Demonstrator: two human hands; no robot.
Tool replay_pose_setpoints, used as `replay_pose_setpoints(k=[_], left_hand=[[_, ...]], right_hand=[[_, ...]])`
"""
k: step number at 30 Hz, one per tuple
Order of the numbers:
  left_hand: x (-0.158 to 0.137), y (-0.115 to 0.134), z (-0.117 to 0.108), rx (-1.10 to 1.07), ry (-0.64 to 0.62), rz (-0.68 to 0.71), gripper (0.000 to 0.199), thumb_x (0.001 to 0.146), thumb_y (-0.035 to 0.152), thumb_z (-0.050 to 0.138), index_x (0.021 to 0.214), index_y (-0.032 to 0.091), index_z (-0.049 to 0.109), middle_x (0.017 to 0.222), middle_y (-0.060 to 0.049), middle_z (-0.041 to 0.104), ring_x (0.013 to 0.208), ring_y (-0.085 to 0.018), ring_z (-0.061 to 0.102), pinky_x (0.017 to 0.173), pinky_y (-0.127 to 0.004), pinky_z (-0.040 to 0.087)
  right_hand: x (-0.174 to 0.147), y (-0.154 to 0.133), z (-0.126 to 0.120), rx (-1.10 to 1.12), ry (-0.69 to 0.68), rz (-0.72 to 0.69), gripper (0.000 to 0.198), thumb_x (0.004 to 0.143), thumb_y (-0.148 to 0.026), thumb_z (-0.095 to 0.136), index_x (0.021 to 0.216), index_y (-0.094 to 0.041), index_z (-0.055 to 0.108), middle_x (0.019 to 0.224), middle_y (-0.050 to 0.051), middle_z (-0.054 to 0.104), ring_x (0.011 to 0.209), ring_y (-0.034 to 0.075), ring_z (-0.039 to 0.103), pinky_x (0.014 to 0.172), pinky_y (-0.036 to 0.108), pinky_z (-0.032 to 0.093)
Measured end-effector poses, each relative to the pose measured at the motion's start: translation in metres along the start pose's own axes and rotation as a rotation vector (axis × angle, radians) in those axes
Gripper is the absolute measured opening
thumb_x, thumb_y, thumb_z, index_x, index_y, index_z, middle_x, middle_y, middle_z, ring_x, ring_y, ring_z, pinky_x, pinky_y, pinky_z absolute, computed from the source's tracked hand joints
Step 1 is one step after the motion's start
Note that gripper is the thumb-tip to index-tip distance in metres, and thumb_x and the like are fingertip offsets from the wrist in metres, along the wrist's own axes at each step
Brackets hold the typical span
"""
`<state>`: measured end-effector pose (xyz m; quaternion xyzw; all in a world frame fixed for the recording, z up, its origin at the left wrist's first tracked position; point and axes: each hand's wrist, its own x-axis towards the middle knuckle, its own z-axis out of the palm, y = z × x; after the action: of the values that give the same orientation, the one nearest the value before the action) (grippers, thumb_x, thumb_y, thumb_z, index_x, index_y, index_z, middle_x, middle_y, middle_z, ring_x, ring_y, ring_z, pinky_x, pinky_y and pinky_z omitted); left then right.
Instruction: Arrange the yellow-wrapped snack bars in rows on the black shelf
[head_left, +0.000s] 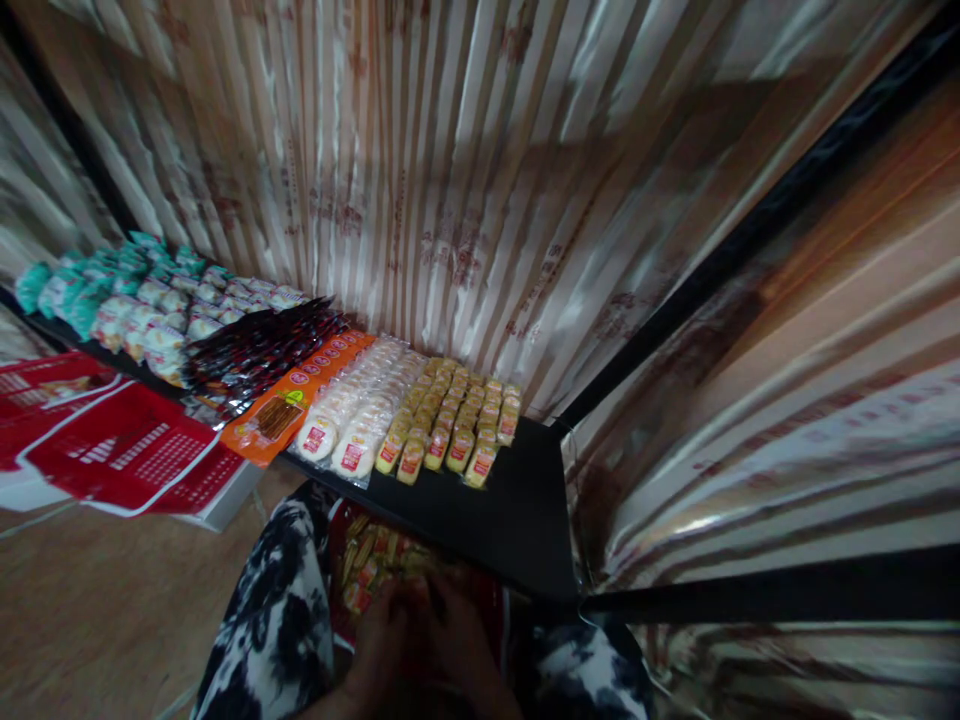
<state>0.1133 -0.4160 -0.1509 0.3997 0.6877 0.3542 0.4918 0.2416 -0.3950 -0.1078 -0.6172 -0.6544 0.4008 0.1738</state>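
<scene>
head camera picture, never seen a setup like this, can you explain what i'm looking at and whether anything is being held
There is no machine here: a person works with bare hands. The single picture comes from a camera on their head, looking forward and down, so their patterned trousers show too.

On the black shelf, from right to left, are rows of yellow packets, clear-wrapped pale rounds, an orange packet, dark packets and pale-and-teal packs.

Below, the left hand and right hand are at a red container with small wrapped pieces inside. It is too dark to tell what their grip holds.
</scene>
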Motion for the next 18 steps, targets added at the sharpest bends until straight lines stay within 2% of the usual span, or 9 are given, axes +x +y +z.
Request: replay_pose_setpoints(k=[6, 11, 15, 18], left_hand=[[-0.016, 0.031, -0.004, 0.031, -0.03, 0.294, 0.026, 0.071, 0.017, 0.041, 0.084, 0.018, 0.063, 0.09, -0.008, 0.065, 0.09, -0.022, 0.06, 0.085, -0.036, 0.047], [-0.025, 0.082, -0.002, 0.05, -0.043, 0.389, 0.026, 0.079, 0.021, 0.037, 0.085, 0.02, 0.062, 0.09, -0.007, 0.063, 0.09, -0.02, 0.059, 0.084, -0.032, 0.046], [-0.024, 0.124, 0.006, 0.091, -0.12, 0.477, 0.032, 0.076, 0.013, 0.036, 0.096, 0.018, 0.061, 0.101, -0.007, 0.062, 0.098, -0.017, 0.057, 0.091, -0.03, 0.043], [-0.019, 0.143, 0.02, 0.129, -0.164, 0.511, 0.039, 0.075, 0.012, 0.035, 0.104, 0.017, 0.06, 0.109, -0.008, 0.061, 0.105, -0.017, 0.054, 0.098, -0.029, 0.04]], right_hand=[[-0.015, -0.005, -0.019, 0.027, 0.149, -0.011, 0.037, 0.078, -0.034, 0.048, 0.108, -0.019, 0.064, 0.111, 0.01, 0.066, 0.105, 0.023, 0.06, 0.095, 0.035, 0.043], [-0.013, -0.008, -0.041, 0.17, 0.299, -0.032, 0.042, 0.076, -0.042, 0.049, 0.107, -0.018, 0.063, 0.111, 0.01, 0.066, 0.102, 0.023, 0.062, 0.09, 0.031, 0.047], [-0.001, -0.005, -0.061, 0.305, 0.41, -0.03, 0.044, 0.077, -0.046, 0.049, 0.108, -0.018, 0.061, 0.108, 0.009, 0.067, 0.098, 0.022, 0.063, 0.087, 0.029, 0.049], [0.008, 0.001, -0.074, 0.347, 0.516, -0.005, 0.048, 0.077, -0.048, 0.049, 0.112, -0.017, 0.058, 0.109, 0.01, 0.066, 0.096, 0.022, 0.064, 0.085, 0.031, 0.051]])
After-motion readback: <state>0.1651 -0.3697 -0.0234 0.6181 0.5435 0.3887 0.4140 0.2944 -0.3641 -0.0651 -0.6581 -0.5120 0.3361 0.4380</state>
